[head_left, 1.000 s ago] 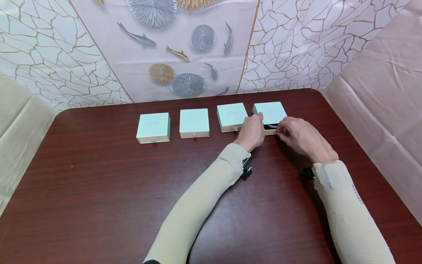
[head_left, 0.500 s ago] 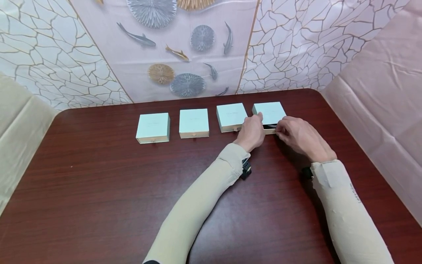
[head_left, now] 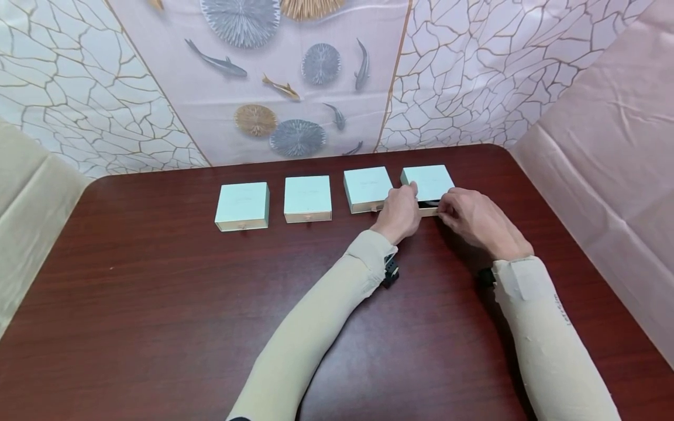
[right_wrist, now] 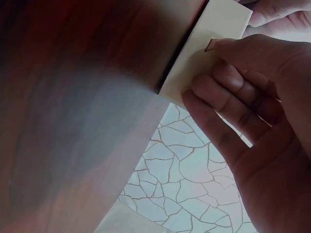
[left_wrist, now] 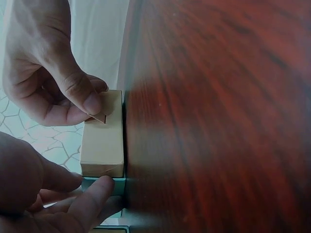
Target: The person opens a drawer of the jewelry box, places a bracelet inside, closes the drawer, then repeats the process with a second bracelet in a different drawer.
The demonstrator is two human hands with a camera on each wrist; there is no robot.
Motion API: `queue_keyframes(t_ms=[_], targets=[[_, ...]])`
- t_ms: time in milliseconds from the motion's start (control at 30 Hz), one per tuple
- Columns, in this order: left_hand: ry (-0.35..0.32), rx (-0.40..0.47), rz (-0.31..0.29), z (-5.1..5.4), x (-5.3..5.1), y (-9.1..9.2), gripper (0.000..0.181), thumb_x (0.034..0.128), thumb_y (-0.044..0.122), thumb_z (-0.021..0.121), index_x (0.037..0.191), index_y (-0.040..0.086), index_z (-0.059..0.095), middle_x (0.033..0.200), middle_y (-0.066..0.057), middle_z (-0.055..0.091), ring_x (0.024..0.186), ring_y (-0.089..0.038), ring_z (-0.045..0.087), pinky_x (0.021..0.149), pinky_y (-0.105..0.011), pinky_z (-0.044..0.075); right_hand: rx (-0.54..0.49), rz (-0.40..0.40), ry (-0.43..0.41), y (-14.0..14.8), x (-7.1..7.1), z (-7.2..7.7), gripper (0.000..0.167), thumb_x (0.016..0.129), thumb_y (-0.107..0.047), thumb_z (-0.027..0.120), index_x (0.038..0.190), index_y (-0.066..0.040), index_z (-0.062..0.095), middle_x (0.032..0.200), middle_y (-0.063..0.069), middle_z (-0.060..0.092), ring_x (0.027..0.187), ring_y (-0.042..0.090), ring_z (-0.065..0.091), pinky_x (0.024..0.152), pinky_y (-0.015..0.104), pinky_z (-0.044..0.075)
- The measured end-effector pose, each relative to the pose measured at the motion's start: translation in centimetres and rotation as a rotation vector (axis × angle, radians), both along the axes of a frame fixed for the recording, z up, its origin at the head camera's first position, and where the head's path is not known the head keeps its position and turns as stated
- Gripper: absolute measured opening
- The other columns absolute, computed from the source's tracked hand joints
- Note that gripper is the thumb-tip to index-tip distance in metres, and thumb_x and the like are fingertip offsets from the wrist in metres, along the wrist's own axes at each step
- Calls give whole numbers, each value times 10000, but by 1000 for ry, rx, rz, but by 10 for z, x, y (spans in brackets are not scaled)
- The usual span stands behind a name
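At the right end of a row of mint boxes, a drawer box [head_left: 427,181] has its cream drawer [head_left: 429,212] pulled partly out. Something dark with a pale strip shows in the gap, too small to name. My left hand [head_left: 398,213] holds the box's mint sleeve at its left side, thumb and fingers at the sleeve edge in the left wrist view. My right hand [head_left: 476,222] pinches the small ribbon tab [left_wrist: 100,118] on the drawer front [left_wrist: 103,141]. In the right wrist view the other right fingers [right_wrist: 214,92] curl beside the drawer face.
Three more mint drawer boxes stand to the left: one beside my left hand [head_left: 367,188], a middle one [head_left: 308,197] and a far-left one [head_left: 243,204]. All sit near the back of the dark red wooden table [head_left: 174,304]. Patterned cloth [head_left: 447,76] hangs behind.
Both hands keep their hold on the box and its tab. The head view has shifted slightly; the drawer stays partly out, with hardly any visible movement.
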State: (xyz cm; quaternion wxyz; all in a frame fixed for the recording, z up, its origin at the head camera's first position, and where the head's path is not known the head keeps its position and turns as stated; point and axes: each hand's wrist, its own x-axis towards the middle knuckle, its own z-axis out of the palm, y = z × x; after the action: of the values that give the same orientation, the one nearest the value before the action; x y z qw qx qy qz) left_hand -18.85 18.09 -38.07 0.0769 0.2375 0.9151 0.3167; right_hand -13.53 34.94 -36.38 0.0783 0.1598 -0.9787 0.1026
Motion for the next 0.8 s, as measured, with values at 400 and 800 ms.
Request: queue_keyframes(t_ms=[400,800], targets=[[11,-8,-7,0,3,3,458,1087,137,404,1539,85,458,913,-115,708,998,-279,658,696,-240,495,18,-52,-145,-1,-5,14,132,869,3,650,835,-73,753,787,28,710,780,203,633,755,425,534],[19,31,-42,-1,-1,-6,446,1097,140,413,1530,41,456,760,-87,628,818,-272,662,650,-223,445,-11,-56,-145,-3,-10,11,114,880,-15,666,851,-85,751,815,34,718,803,207,633,781,435,526]])
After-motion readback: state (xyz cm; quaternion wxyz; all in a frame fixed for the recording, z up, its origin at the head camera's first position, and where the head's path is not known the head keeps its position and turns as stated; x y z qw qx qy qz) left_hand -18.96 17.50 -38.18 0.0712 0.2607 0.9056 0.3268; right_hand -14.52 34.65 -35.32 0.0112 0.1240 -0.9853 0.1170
